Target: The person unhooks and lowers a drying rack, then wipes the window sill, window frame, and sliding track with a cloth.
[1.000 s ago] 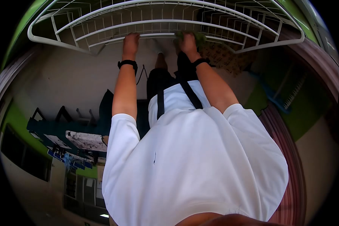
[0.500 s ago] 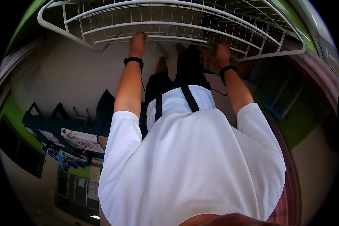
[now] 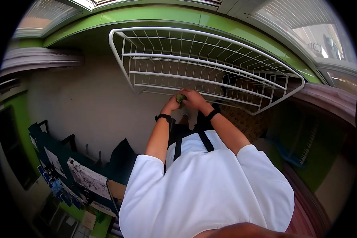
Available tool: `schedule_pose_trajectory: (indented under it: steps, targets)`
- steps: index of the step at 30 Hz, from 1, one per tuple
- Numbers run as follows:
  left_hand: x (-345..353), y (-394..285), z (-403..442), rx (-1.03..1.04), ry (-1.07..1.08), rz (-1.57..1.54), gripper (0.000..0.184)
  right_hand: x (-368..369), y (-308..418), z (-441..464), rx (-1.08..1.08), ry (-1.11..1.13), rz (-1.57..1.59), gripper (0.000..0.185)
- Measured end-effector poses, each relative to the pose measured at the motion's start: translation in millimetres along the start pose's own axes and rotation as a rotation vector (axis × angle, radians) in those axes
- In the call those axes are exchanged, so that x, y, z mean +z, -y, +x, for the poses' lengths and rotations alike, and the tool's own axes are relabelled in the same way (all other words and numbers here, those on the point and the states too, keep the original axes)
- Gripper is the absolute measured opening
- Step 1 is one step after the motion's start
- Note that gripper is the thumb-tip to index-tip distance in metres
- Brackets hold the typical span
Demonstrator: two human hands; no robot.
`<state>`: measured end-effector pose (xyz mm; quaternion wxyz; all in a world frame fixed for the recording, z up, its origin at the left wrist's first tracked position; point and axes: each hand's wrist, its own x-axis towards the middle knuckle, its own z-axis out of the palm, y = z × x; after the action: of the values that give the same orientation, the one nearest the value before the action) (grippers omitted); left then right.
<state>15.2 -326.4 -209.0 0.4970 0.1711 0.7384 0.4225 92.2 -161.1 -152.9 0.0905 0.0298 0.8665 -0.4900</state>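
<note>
My left hand (image 3: 171, 104) and my right hand (image 3: 193, 99) are together in front of me, below the lower front bar of a white wire rack (image 3: 212, 63). Bunched between them is a small green piece that looks like a cloth (image 3: 180, 98). The fingers of both hands are closed around it, though its full shape is hidden. Several curved rails and thin wires make up the rack, whose lowest bar passes just beyond my knuckles.
Behind the rack runs a green ledge (image 3: 146, 16) under windows. Gathered curtains (image 3: 43, 61) hang at both sides. To the left stands a table with a dark green cover (image 3: 63, 152) and papers on it. A blue object (image 3: 287, 152) lies low at the right.
My left hand has let go of the rack's bar and moved right. My right hand has brought the green cloth inward to meet it. The view has shifted, showing more windows and ledge.
</note>
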Motion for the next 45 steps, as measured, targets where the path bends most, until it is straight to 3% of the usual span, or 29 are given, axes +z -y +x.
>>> schedule_pose_trajectory:
  steps: [1,3,4,5,10,12,13,15,19,23,26,28,32,34,39,45]
  targets:
    - [-2.0,11.5,-2.4,-0.078,0.07,-0.033,0.059,-16.2,25.6,0.1,0.1,0.037,-0.071,0.045]
    - [-9.2,42.4,-18.5,0.019,0.206,-0.203,0.054,-20.8,49.4,-5.8,0.057,-0.002,-0.062,0.049]
    - [-22.0,1.7,-46.1,-0.082,0.224,-0.234,0.047,-26.6,54.2,-0.2,0.018,-0.027,-0.053,0.053]
    - [-26.6,1.2,-52.7,-0.125,0.163,-0.337,0.045,-29.1,58.9,5.8,-0.031,-0.048,-0.022,0.054]
    - [-89.9,-73.6,-81.3,0.073,-0.208,-0.75,0.042,-73.9,106.7,36.0,-0.148,-0.126,-0.077,0.05]
    - [-126.4,-86.5,-81.4,0.267,-0.638,-0.476,0.034,-93.7,114.1,49.4,-0.197,-0.316,-0.153,0.042]
    - [-145.2,-96.6,-80.8,0.276,-0.661,-0.473,0.034,-109.4,120.9,57.3,-0.203,-0.368,-0.186,0.036]
    - [-181.7,-119.8,-78.7,0.542,-0.985,0.138,0.03,-136.4,124.8,72.7,-0.278,-0.519,-0.336,0.036]
    - [-242.2,-187.5,-76.2,0.601,-1.156,0.31,0.032,-186.5,150.5,115.1,-0.324,-0.732,-0.579,0.034]
    - [-280.6,-199.7,-29.4,0.503,-1.053,0.15,0.047,-187.7,126.7,151.4,-0.185,-0.714,-0.58,0.032]
    - [-287.6,-186.0,14.9,0.422,-1.105,0.234,0.054,-182.3,124.6,152.5,-0.069,-0.617,-0.599,0.029]
    - [-275.0,-196.6,12.2,0.461,-1.163,0.071,0.058,-181.7,128.0,154.5,-0.092,-0.697,-0.67,0.028]
    - [-271.6,-189.1,-7.3,0.522,-0.861,-0.054,0.045,-179.5,129.7,163.3,0.027,-0.668,-0.684,0.036]
    - [-279.9,-168.0,1.8,0.698,-0.817,0.09,0.036,-174.5,131.9,171.0,0.164,-0.702,-0.701,0.041]
    - [-306.4,-145.2,-10.3,0.775,-0.466,0.019,0.037,-161.4,145.6,187.9,0.392,-0.815,-0.754,0.049]
    - [-329.6,-105.4,-34.2,0.744,-0.514,0.436,0.042,-151.8,145.5,203.8,0.497,-0.885,-0.751,0.047]
